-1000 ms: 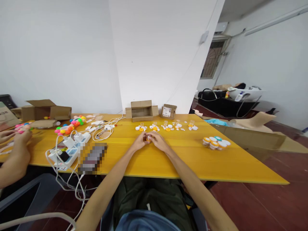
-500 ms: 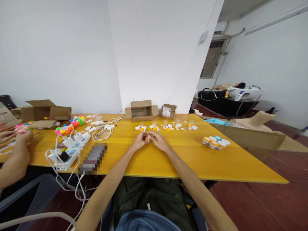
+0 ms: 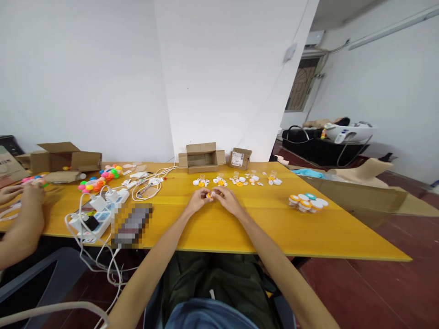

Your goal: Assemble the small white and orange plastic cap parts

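While held low over the table: small orange-and-white piece, between the two hands, just short of the parts.
Left hand: grip clamped on the piece, from its left side.
Right hand: at the other side of the piece, fingertips drawn in near its white portion; pinching or merely touching, impossible to tell.
Handling: probably best done with the left hand as a steady holder and the right for small, even adjustments. Square up the edges before pressing, and press gently; at a slant, likely to slip or jam. Tilt the orange side into view for checking, without hiding it under both thumbs.
Parts: orange and white, in small groups beyond the hands, within easy reach; probably easy to scatter with a careless knuckle.
Cups: transparent, upright behind the parts, apparently light enough to tip.
Pots: bunched together near the right end, with orange, white and teal lids; well apart from the hands.
Cartons: at the back, beyond the cups.
Power strip: to the left, loaded with plugs, beside a pixelated phone.
Cables: looped behind the phone; a possible snag for the left sweep.
Co-worker's hand: far left, near bright balls.
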Demonstrator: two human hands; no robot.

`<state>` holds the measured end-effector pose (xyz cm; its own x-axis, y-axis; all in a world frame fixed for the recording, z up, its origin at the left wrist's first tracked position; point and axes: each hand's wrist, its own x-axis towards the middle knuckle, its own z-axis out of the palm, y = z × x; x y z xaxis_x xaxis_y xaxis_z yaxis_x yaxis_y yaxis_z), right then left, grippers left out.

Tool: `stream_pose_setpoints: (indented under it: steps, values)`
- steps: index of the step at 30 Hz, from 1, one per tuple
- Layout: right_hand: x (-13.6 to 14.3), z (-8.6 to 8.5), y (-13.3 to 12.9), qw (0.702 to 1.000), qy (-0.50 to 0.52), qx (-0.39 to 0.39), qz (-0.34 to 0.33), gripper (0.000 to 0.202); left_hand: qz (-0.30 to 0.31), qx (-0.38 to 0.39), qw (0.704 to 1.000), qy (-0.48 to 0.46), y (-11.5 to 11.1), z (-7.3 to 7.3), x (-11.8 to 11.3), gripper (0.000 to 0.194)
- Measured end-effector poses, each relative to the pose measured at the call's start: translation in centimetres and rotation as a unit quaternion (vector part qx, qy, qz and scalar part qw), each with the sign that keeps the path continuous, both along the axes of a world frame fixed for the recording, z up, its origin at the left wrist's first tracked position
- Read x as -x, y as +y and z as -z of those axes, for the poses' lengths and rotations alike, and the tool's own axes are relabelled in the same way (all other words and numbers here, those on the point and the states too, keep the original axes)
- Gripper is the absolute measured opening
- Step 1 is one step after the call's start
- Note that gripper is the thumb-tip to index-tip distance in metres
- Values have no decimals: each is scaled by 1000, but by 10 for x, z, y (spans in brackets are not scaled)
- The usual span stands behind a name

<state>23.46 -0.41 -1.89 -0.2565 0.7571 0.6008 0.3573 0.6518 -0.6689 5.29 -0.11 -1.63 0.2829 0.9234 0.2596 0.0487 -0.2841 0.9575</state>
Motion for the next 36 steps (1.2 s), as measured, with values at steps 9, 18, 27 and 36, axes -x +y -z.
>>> stream_pose_setpoints:
  steps: [9,18,27,36]
  values:
    - [-3,-6,-1,999,26,33,-34,15,15,4,1000,-13,-7,-10,-1,34]
    - [-3,-6,-1,997,54,30,-55,16,16,8,1000,-14,-9,-15,1,36]
    - [-3,-9,-3,997,48,-6,-61,13,-3,25,1000,-18,-7,-12,5,38]
    - [-3,-6,-2,997,59,24,-39,17,19,35,999,-35,-6,-11,3,48]
